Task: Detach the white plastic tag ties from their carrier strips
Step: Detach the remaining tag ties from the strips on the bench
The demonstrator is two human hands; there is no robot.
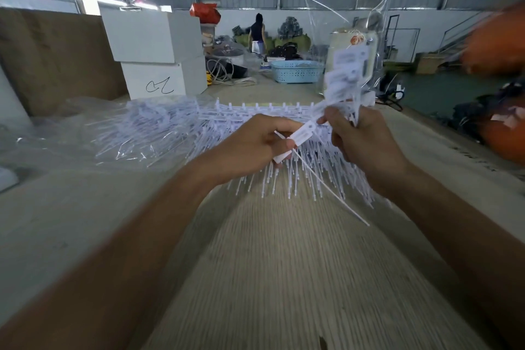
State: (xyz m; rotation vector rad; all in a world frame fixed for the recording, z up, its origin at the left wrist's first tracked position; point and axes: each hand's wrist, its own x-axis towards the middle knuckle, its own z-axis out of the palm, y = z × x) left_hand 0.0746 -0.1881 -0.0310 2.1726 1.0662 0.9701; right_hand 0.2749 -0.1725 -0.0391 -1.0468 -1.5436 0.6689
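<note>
Left hand (255,142) pinches one tag tie (298,136) at frame centre, likely to snap it free. Right hand (360,136) fingers curl around a detached bunch (345,77), keeping it clear of the carrier strips (255,113) on the table (284,264).

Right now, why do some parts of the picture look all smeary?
Head view: the bunch of tags held up by the right hand is motion-blurred, as is the orange thing at the right edge; the left hand looks sharper; wide-angle lens bends the edges.

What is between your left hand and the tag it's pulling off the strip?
Nothing visible: the left hand already pinches the tag tie directly, while the right hand grips a bunch of ties beside it, above the carrier strips.
</note>
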